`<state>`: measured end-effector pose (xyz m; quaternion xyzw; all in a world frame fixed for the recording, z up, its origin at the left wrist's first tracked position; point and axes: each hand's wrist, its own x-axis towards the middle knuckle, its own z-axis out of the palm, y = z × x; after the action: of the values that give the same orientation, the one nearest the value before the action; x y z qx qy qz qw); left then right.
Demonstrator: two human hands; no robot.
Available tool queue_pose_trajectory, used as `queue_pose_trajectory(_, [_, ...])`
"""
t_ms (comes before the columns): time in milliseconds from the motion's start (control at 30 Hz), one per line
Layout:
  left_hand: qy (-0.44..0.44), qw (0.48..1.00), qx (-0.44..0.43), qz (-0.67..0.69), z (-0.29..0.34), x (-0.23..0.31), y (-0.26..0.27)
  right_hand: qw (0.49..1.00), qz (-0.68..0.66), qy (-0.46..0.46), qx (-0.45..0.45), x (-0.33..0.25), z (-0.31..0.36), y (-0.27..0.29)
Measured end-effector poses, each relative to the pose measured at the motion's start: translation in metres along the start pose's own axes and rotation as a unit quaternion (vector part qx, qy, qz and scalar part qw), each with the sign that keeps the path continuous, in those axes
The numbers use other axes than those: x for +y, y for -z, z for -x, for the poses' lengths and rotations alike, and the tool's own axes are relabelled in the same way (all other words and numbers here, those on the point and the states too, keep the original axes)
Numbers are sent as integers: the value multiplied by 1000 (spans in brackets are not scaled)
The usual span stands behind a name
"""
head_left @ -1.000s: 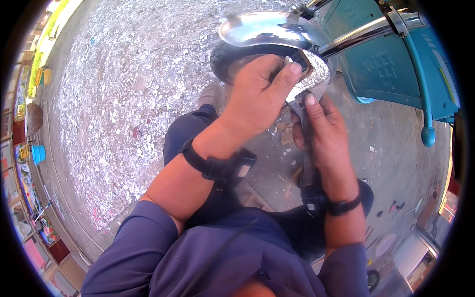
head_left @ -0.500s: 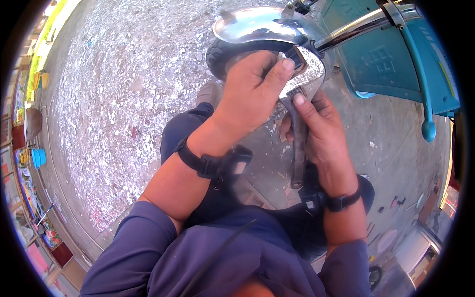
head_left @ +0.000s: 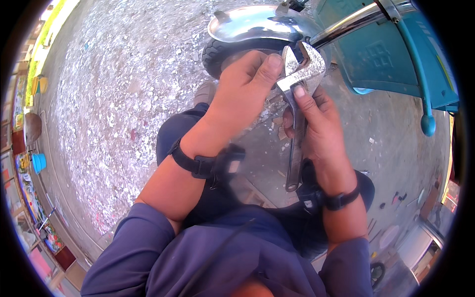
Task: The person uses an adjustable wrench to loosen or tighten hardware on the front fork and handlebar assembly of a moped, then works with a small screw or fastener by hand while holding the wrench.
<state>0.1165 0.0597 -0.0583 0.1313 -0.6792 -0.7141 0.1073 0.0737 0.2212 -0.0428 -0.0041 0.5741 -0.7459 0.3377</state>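
Observation:
My right hand (head_left: 319,121) is wrapped round the handle of a worn metal adjustable wrench (head_left: 297,128), its thumb lying just below the head. The wrench head points away from me, with its jaws apart. A dark patch shows between the jaws, and I cannot tell whether it is a separate part. Just left of the jaws is my left hand (head_left: 242,89), fingers curled and thumb pressed against them. What its fingertips hold, if anything, is hidden. Beyond both hands stands a wheel with a black tyre (head_left: 213,57) under a shiny chrome mudguard (head_left: 262,24).
At the upper right are a chrome tube (head_left: 356,27) and a teal body panel (head_left: 381,59), with a teal lever (head_left: 426,99) hanging down. White flakes cover the ground (head_left: 109,123) on the left. A blue bucket (head_left: 38,162) stands at the far left. Small scattered items lie at the lower right.
My left hand has drawn back to the left, uncovering more of the wrench jaws. The wrench has turned slightly in my right hand, its head's flat side now showing more fully.

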Motion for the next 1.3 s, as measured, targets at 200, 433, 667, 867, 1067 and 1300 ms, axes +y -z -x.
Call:
queue_pose_trajectory(200, [90, 975, -132, 154, 14, 2, 1, 997, -75, 23, 18, -15, -1, 10])
queue_pose_trajectory(433, [64, 945, -199, 252, 13, -16, -9, 995, -92, 16, -36, -16, 5, 9])
queue_pose_trajectory(667, [16, 944, -169, 282, 18, -20, -21, 994, -107, -4, -27, -18, 9, 5])
queue_pose_trajectory(867, [27, 968, -154, 198, 16, -9, -19, 996, -86, -7, 15, -17, 7, 5])
queue_pose_trajectory(1067, [142, 963, -181, 141, 12, 10, -7, 999, -3, 29, 39, -18, 3, 6])
queue_pose_trajectory(1300, [168, 955, -185, 160, 12, 13, -2, 999, -35, 8, 22, -22, 4, 11])
